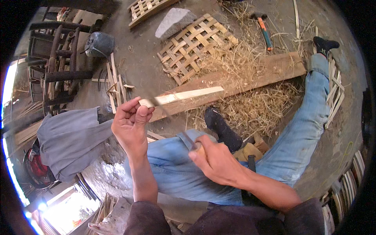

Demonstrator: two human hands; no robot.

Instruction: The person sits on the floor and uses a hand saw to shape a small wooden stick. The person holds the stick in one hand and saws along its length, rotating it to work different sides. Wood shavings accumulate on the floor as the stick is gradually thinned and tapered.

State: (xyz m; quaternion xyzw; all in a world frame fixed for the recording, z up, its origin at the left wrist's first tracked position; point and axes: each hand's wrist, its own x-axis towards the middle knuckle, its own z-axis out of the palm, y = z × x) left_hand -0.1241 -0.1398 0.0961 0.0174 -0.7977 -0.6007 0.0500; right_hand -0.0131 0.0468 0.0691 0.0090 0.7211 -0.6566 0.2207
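My left hand pinches one end of a pale, flat wooden strip between thumb and fingers. The strip points away to the right, above a long wooden plank. In my right hand is the handle of a knife, closed in my fist. Its blade is smeared by motion and reaches up and left, crossing the strip close to my left fingers. Whether the edge touches the wood I cannot tell.
Curly shavings lie around the plank. Beyond it are a woven slat panel, a stone block and a hammer. Wooden chair frames, a dark bucket and a grey cloth are at left.
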